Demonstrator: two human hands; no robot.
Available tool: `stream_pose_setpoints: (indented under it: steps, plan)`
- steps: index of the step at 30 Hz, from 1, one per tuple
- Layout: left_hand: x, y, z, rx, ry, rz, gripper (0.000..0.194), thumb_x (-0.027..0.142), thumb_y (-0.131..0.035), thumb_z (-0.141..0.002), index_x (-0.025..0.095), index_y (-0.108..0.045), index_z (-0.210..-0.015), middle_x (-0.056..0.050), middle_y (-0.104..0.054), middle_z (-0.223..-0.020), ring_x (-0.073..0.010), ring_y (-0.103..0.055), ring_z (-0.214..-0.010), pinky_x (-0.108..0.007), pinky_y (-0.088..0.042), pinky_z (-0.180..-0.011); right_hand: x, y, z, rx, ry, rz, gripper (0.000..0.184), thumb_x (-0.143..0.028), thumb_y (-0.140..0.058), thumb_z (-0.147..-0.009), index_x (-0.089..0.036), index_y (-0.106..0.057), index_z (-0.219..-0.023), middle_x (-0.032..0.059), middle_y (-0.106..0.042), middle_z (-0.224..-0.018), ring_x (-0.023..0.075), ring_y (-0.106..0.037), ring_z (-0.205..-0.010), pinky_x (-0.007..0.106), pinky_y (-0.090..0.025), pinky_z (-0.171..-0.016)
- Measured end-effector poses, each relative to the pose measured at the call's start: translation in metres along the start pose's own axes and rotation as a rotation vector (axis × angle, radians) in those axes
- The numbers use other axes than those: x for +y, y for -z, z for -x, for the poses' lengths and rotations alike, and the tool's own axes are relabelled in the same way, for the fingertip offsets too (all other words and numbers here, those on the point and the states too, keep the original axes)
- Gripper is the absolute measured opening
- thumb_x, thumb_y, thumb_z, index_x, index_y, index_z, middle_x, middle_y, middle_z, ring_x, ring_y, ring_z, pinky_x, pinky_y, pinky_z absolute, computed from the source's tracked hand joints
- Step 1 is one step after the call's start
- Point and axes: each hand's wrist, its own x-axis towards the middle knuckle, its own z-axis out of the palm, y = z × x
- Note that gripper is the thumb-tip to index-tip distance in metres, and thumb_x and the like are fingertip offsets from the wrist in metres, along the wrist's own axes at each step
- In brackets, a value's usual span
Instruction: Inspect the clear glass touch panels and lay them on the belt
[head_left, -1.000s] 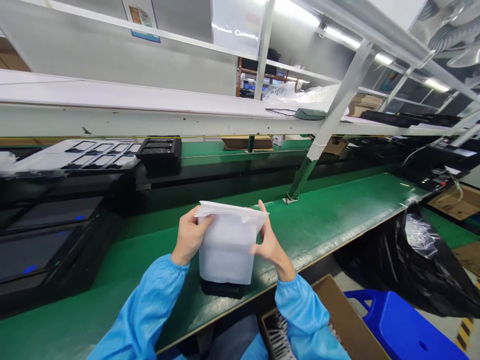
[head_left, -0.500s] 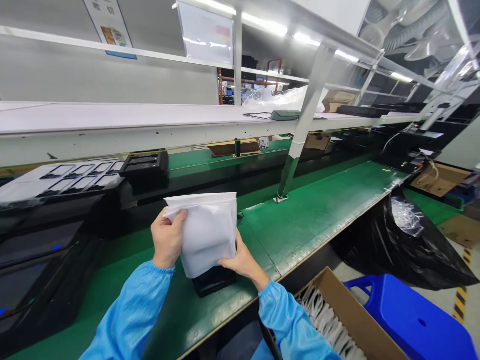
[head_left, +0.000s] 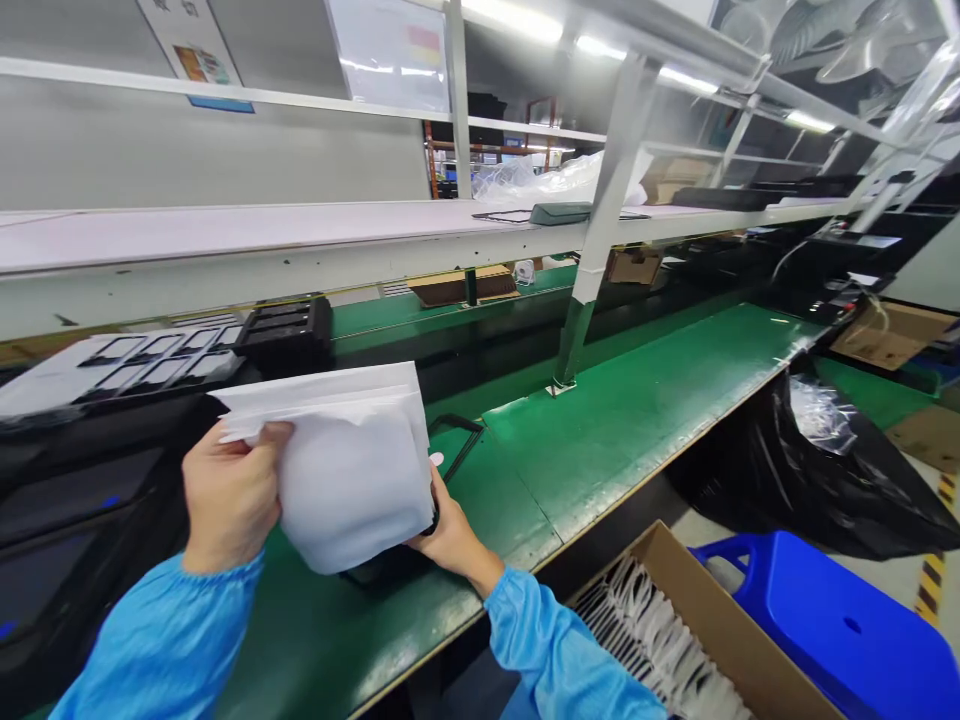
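Observation:
A soft white packing bag [head_left: 352,480] is held up over the green bench, its layered edge at the top. My left hand [head_left: 232,490] is closed on the bag's upper left corner, thumb in front. At the lower right edge, my right hand [head_left: 454,530] grips the bag, with most of its fingers hidden behind it. Something dark shows by the right fingertips; I cannot make out what it is. Just beyond that hand, a thin black frame [head_left: 461,450] lies on the bench. Below the bag, another dark thing is mostly covered.
Black trays [head_left: 82,510] with dark panels stand at left, near a stack of white-filled frames [head_left: 161,360]. A slanted post [head_left: 592,240] rises from the green bench [head_left: 645,390]. At lower right are a cardboard box [head_left: 720,640] of white-wrapped pieces and a blue plastic stool [head_left: 832,620].
Both hands and the white bag have moved left and nearer to me, and the bag appears wider. The black frame on the bench has come into view behind it.

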Motion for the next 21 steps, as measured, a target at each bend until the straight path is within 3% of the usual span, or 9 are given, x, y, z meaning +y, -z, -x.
stream_pose_setpoints:
  steps: [4,8,10,15,21]
  plan:
    - [0.009,0.010,-0.013,0.015,-0.038,0.005,0.025,0.030,-0.088,-0.067,0.013,-0.075,-0.080,-0.006,-0.079,-0.091,-0.0168,-0.068,-0.085,-0.030,-0.057,-0.085,-0.008,-0.012,-0.001,0.020,0.022,0.058,0.102,-0.020,-0.073,-0.080,-0.021,-0.025,-0.170,0.0078,-0.079,-0.118,0.0256,-0.077,-0.095,0.038,-0.062,-0.089]
    - [0.030,0.021,-0.034,0.112,-0.179,-0.007,0.021,0.027,-0.085,-0.068,0.012,-0.074,-0.079,-0.003,-0.075,-0.084,-0.0171,-0.069,-0.087,-0.036,-0.058,-0.096,-0.028,-0.014,-0.002,-0.076,0.039,0.227,0.098,-0.017,-0.069,-0.084,-0.025,-0.024,-0.171,0.0099,-0.070,-0.146,0.0280,-0.072,-0.127,0.040,-0.058,-0.106]
    - [0.041,0.029,-0.046,0.143,-0.265,-0.008,0.019,0.026,-0.083,-0.070,0.012,-0.073,-0.079,-0.002,-0.075,-0.085,-0.0179,-0.070,-0.088,-0.040,-0.058,-0.100,-0.037,-0.012,-0.003,-0.107,0.029,0.340,0.088,-0.016,-0.066,-0.087,-0.024,-0.033,-0.168,0.0095,-0.067,-0.151,0.0271,-0.067,-0.135,0.039,-0.055,-0.112]
    - [0.060,0.052,-0.080,0.190,-0.483,0.000,0.017,0.025,-0.082,-0.077,0.011,-0.070,-0.077,-0.002,-0.075,-0.086,-0.0184,-0.073,-0.093,-0.041,-0.058,-0.104,-0.050,-0.012,-0.003,-0.169,0.004,0.447,0.065,-0.008,-0.059,-0.087,-0.024,-0.058,-0.150,0.0069,-0.073,-0.143,0.0274,-0.069,-0.132,0.040,-0.052,-0.115]
    - [0.061,0.099,-0.115,0.261,-0.500,0.011,0.025,0.023,-0.084,-0.077,0.006,-0.071,-0.090,-0.007,-0.078,-0.093,-0.0170,-0.074,-0.088,-0.041,-0.061,-0.100,-0.065,-0.025,-0.007,-0.276,-0.033,0.487,0.056,-0.009,-0.056,-0.091,-0.022,-0.061,-0.145,0.0118,-0.077,-0.130,0.0321,-0.073,-0.121,0.042,-0.053,-0.105]
